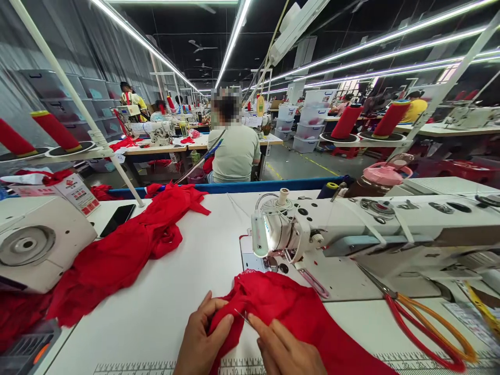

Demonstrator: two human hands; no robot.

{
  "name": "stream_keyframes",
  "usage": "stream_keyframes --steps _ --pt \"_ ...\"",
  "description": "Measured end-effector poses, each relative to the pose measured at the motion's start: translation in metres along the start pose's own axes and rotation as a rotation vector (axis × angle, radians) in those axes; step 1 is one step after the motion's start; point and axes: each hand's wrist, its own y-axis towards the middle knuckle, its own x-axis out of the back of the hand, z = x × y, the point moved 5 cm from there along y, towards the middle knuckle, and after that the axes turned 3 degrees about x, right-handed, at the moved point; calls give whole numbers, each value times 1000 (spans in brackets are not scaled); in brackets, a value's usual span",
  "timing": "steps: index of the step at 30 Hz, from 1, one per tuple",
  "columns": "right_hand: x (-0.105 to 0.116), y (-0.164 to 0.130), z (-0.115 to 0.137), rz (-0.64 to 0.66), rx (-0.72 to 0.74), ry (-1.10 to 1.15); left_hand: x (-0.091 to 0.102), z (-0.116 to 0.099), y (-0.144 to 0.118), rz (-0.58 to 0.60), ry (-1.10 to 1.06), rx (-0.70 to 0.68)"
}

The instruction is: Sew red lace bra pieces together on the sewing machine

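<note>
A piece of red fabric lies on the white sewing table, just in front of the sewing machine's needle area. My left hand pinches the fabric's left edge between thumb and fingers. My right hand rests on the fabric beside it, its fingers closed on the cloth and on what looks like a thin needle or thread tool.
A long heap of red cloth stretches across the table's left. A second machine and a black phone sit at left. Red-and-orange scissors lie at right. A seated person works ahead; red thread cones stand on racks.
</note>
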Motion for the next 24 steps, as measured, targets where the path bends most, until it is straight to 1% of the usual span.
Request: stream_keyframes --steps 1,3,8,12,15,17,21,22,24 --pt "-6 3 2 -2 3 -17 0 0 0 -23 -15 -6" --pt "-10 6 3 -22 18 -50 1 0 -1 -56 -28 -20" --pt "-8 3 1 -19 24 -50 0 4 2 23 22 -45" --pt "-8 5 2 -48 1 -53 2 7 2 34 38 -49" --pt "-7 7 3 -78 -6 -68 0 6 1 52 57 -59" --pt "-5 7 3 -78 -4 -68 -1 4 0 34 53 -67" --pt "-4 8 3 -38 13 -66 0 0 -1 -51 19 -67" --pt "-4 8 3 -33 16 -72 0 0 -1 -58 19 -65" --pt "-6 8 3 -30 26 -84 -1 1 -1 -17 37 -64"
